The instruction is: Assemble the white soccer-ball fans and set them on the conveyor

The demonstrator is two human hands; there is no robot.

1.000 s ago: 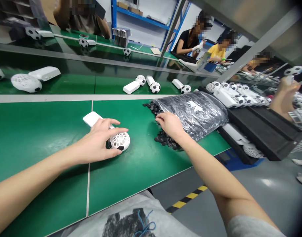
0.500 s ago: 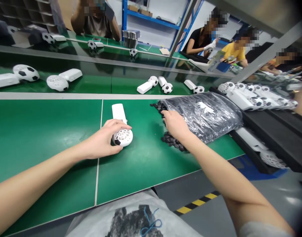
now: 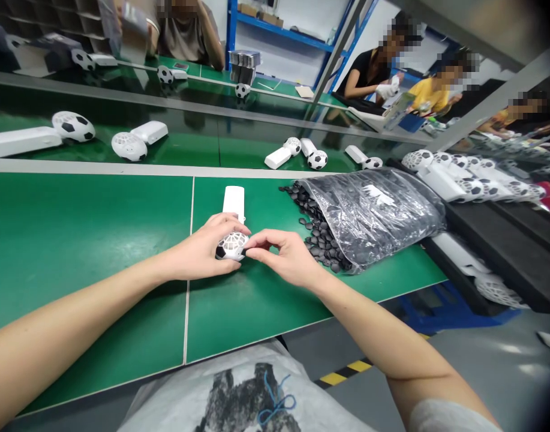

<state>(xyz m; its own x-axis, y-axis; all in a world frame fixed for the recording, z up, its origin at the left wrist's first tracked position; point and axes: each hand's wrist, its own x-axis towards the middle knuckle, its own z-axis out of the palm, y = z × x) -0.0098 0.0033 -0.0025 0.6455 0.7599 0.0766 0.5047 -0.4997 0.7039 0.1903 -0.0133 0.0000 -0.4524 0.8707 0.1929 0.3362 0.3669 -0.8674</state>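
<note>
A white handheld fan (image 3: pixel 234 201) with a football-patterned round head lies on the green table in front of me. My left hand (image 3: pixel 207 249) wraps round its head, thumb on the near side and fingers on the far side. Against the right side of the head, my right hand (image 3: pixel 283 255) pinches a small black piece (image 3: pixel 244 252) between thumb and forefinger. Just right of that hand, many small black pieces (image 3: pixel 322 240) spill from the mouth of a clear plastic bag (image 3: pixel 382 210).
Several more football fans (image 3: pixel 317 158) lie on the green strip beyond the white ledge (image 3: pixel 122 170). At right, a black tray (image 3: pixel 495 231) bears rows of fans. Co-workers (image 3: pixel 369 75) sit across the line. The table's near edge runs before my lap.
My right hand has come left from the bag's mouth to the fan head, bringing a small black piece. The left hand stays round the head; the whole view has shifted slightly.
</note>
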